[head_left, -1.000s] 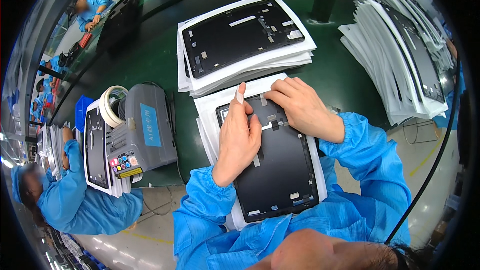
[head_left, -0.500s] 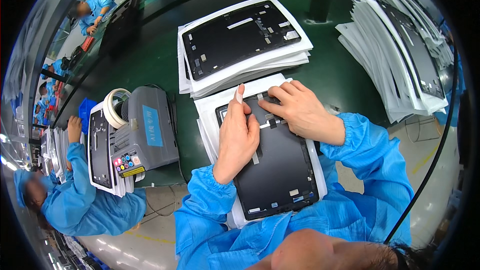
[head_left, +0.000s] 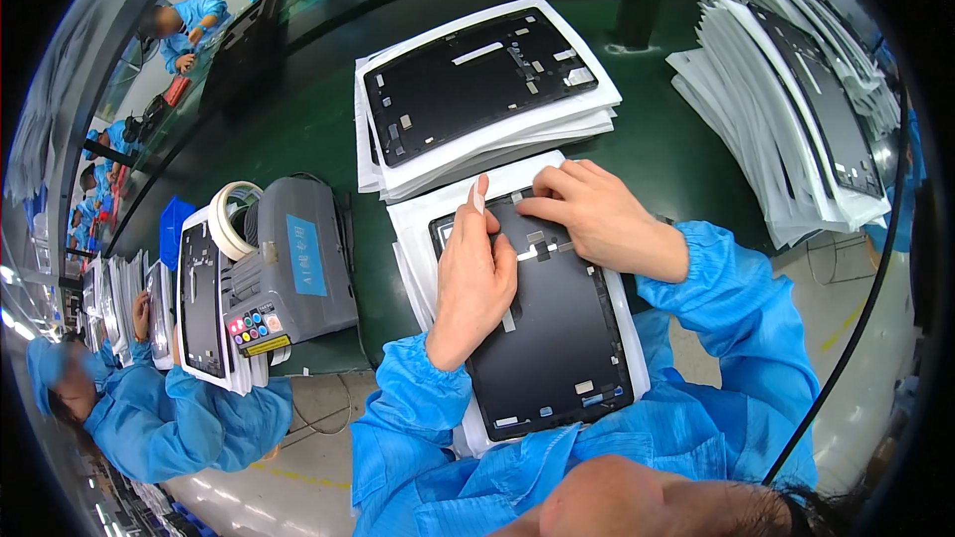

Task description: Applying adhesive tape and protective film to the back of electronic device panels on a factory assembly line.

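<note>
A flat black panel (head_left: 547, 328) with small metallic and white patches lies lengthwise before me on white foam sheets (head_left: 413, 209). My left hand (head_left: 473, 264) rests on its edge over the panel's upper left part. Its fingers are stretched and the thumb points up; a small white piece, perhaps tape or a finger cover, shows at a fingertip. Bent over the panel's top right part is my right hand (head_left: 602, 219), its fingers curled and pressed together at the upper edge. Whatever those fingertips hold, if anything, is hidden.
Beyond my hands lies a stack of foam sheets topped by another black panel (head_left: 477, 85). A grey tape dispenser (head_left: 298, 259) and a cream tape roll (head_left: 227, 219) stand left. Interleaved panels and sheets (head_left: 766, 109) fan out right. A co-worker (head_left: 179, 418) sits at left.
My right hand's fingers have drawn closer together, its index finger less stretched. My left hand stays nearly in place. The co-worker at left has lowered a raised arm.
</note>
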Demonstrator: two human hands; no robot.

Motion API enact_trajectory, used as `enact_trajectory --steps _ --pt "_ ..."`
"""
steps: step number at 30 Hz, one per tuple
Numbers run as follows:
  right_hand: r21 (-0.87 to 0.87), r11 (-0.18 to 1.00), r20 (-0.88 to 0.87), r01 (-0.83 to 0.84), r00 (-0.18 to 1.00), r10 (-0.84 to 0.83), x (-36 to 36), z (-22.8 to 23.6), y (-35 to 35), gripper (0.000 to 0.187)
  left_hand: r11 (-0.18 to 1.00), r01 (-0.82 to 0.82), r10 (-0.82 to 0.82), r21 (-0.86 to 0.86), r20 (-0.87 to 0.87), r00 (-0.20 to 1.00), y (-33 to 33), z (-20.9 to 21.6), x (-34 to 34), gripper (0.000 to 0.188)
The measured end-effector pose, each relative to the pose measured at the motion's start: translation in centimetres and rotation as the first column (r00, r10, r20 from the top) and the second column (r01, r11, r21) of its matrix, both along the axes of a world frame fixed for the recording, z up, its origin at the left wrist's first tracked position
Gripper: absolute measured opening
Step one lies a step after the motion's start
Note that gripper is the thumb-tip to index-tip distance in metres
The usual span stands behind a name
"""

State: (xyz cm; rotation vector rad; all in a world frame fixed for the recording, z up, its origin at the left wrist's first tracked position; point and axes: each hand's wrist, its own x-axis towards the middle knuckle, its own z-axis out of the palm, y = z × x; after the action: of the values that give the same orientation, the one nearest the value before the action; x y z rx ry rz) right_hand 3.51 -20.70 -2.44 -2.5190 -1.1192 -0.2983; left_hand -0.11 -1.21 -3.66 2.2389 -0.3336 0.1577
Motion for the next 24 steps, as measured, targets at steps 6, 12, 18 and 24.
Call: enact_trajectory --steps 6,12,18,24 --pt "-0.089 0.995 0.122 0.042 0.992 -0.031 0.0 -0.5 1.0 0.037 1.000 -0.002 0.002 0.005 -0.002 1.000 0.1 -0.1 -0.1 0.067" --pt "-0.063 0.996 0.106 -0.063 0.992 0.070 -0.2 0.3 -0.9 0.034 1.000 0.002 -0.002 -0.026 -0.007 1.000 0.1 -0.2 -0.1 0.067" --pt "0.238 0.971 0.017 -0.028 1.000 0.025 1.0 0.0 -0.7 0.019 1.000 -0.001 0.000 -0.021 -0.003 1.000 0.1 0.1 0.0 0.067" --pt "0.023 0.989 0.183 -0.147 0.973 0.140 2.1 0.3 0.3 0.010 1.000 0.009 -0.008 -0.028 0.028 1.000 0.2 -0.2 0.0 0.067"
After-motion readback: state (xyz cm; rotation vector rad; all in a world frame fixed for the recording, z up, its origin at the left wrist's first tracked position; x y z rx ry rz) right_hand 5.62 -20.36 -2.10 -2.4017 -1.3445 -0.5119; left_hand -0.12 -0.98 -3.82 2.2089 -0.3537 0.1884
